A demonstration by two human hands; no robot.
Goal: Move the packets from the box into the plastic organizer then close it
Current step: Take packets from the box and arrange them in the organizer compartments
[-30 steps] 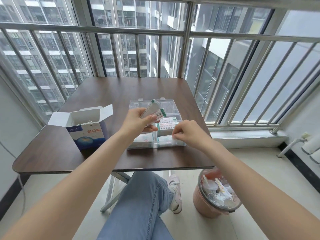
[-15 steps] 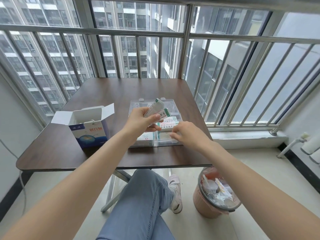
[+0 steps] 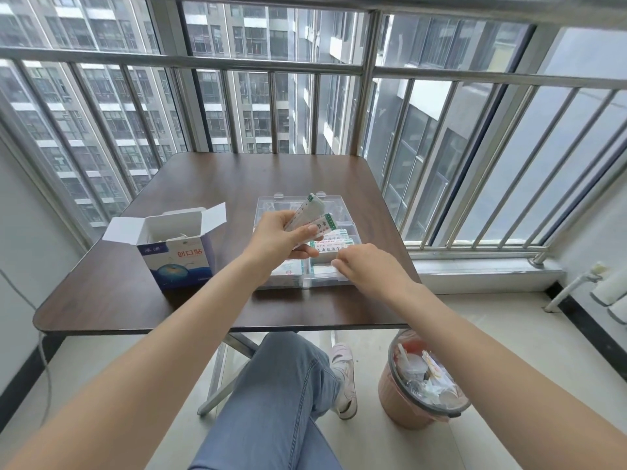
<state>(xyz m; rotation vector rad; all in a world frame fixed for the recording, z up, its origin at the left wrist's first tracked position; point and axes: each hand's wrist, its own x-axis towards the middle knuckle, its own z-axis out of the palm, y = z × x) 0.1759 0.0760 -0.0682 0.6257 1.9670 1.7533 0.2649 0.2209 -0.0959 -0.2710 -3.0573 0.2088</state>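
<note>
Packets (image 3: 310, 217): a small stack gripped in the left hand (image 3: 278, 237), thumb on top and fingers curled beneath, held above the plastic organizer (image 3: 334, 205). Long axis runs from near-left up to far-right, free ends tilted away from the person; lower ends are hidden in the palm, and the count cannot be made out.

Further packets (image 3: 334, 247) lie flat in the organizer's compartments, long axis left to right; their print is too small to read.

Right hand (image 3: 364, 271): fingers curled down at the organizer's near-right compartment; fingertips are hidden, so whether they pinch a packet cannot be told.

Organizer: clear, its lid lying open toward the far side, on the brown table (image 3: 203, 184).

Box (image 3: 179, 252): blue and white, flaps open, standing left of the organizer; contents barely visible.

Bin (image 3: 422, 385): on the floor, lower right.
</note>
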